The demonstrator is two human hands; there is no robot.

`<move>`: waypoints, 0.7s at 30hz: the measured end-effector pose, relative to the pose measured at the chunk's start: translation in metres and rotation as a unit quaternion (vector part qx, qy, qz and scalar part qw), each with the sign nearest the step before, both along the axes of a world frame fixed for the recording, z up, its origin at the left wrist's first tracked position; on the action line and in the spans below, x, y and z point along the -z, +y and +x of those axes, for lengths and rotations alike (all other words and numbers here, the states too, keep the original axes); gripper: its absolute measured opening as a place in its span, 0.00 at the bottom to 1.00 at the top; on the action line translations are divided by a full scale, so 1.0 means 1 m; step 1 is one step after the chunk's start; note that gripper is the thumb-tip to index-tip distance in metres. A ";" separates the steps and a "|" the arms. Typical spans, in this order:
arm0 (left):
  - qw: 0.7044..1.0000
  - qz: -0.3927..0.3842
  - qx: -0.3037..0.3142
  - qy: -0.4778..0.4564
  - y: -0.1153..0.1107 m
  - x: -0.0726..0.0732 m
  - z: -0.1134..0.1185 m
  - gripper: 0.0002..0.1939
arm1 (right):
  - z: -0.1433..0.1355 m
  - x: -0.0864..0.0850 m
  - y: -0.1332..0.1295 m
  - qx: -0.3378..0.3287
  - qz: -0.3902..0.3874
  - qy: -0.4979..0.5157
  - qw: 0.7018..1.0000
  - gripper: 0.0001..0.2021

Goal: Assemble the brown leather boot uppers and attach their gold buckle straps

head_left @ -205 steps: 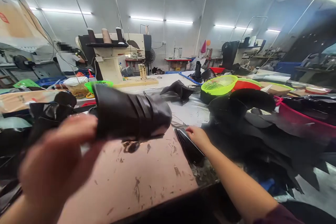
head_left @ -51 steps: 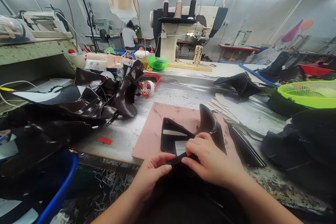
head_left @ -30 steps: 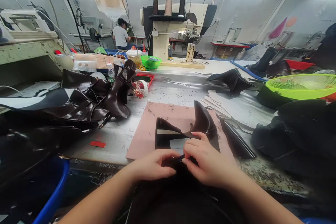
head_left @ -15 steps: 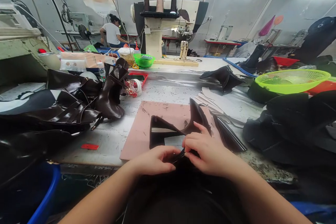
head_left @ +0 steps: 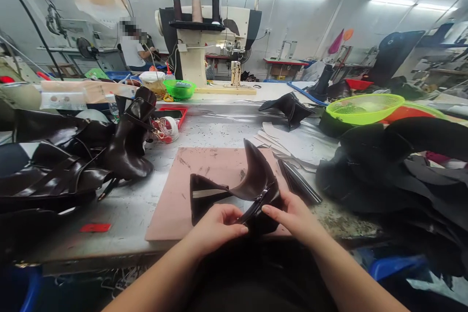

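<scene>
The near edge of the dark leather piece (head_left: pixel 252 190) is hidden under the fingers, apparently at a zipper; since half a second ago it has lifted off the pink mat (head_left: pixel 183 185), curled and glossy, pinched closed between left hand (head_left: pixel 215 224) and right hand (head_left: pixel 292 214).

Bare forearms, no sleeves; left hand (head_left: pixel 215 226), right hand (head_left: pixel 296 217) ungloved.

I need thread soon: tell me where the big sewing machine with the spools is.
In the head view the sewing machine stands at the table's far edge, left of centre, directly behind the small green bowl.
</scene>
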State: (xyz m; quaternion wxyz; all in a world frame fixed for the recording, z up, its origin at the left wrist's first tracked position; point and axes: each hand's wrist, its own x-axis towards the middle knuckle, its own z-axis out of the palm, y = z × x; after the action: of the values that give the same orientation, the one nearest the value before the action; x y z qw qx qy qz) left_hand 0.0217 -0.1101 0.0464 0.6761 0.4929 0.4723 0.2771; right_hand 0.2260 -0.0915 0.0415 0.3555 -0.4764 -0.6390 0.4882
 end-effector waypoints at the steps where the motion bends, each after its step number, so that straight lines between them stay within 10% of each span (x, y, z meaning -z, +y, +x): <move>1: 1.000 -0.003 -0.003 -0.008 0.000 0.000 0.002 0.13 | -0.001 0.001 -0.001 -0.003 -0.004 0.014 1.000 0.16; 21: 0.994 0.066 -0.043 0.074 0.002 0.014 0.031 0.10 | -0.007 0.006 -0.002 -0.041 -0.056 0.187 0.980 0.22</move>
State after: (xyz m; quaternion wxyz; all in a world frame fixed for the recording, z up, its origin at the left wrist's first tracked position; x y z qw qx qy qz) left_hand 0.0527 -0.1082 0.0324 0.5926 0.5350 0.5225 0.2994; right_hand 0.2187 -0.0935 0.0359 0.4214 -0.3688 -0.5518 0.6180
